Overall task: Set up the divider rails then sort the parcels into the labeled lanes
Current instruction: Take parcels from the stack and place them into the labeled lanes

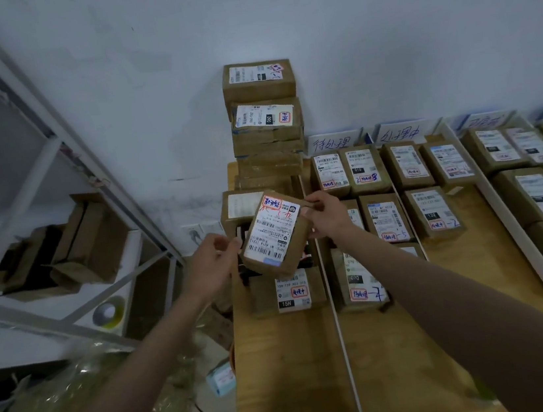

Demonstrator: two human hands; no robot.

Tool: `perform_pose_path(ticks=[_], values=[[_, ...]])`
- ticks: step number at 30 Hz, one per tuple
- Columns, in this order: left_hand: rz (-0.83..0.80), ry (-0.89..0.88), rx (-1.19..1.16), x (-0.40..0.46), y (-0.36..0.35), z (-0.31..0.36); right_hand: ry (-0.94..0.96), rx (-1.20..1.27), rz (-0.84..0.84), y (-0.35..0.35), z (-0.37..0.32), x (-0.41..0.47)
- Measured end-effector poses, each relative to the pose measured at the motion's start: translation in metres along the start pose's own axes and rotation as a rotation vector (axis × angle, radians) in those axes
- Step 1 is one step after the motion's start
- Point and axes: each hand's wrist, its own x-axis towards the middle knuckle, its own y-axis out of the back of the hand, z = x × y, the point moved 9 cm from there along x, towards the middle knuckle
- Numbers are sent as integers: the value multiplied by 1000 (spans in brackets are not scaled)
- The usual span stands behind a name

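A small brown parcel (275,234) with a white shipping label and red marks hangs tilted above the table's left end. My left hand (214,265) grips its lower left corner and my right hand (324,214) pinches its upper right corner. Below it lies a parcel marked 15H (292,293). A tall stack of parcels (264,120) leans against the wall behind. Thin white divider rails (340,335) (527,241) split the wooden table (285,376) into lanes. Handwritten lane labels (332,142) (402,133) stand at the wall. Several parcels (385,218) lie in the lanes.
A white metal shelf frame (62,171) stands at the left with open cardboard boxes (72,252) and a tape roll (108,313) on it. Crumpled plastic wrap (64,399) and a small blue box (220,380) lie on the floor beside the table.
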Motion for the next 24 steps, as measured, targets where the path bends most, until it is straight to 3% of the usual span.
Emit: perform_pose_path(ticks=[6,11,14,16,20,24], values=[[-355,88,13,-12,-46,-1,16,-58,-34,7,9,-13],[-304,39,-109,-5,-53,6,-62,11,-23,25,29,-24],[-277,63,-123,11,-45,8,-114,-113,-153,33,42,-39],[-344,11,-56,18,-42,19,-124,-205,-257,37,52,-49],[-549,-156,186,13,-54,54,-113,48,-343,37,57,-60],[-659,-239,306,5,-72,71,-119,-15,-457,33,57,-75]])
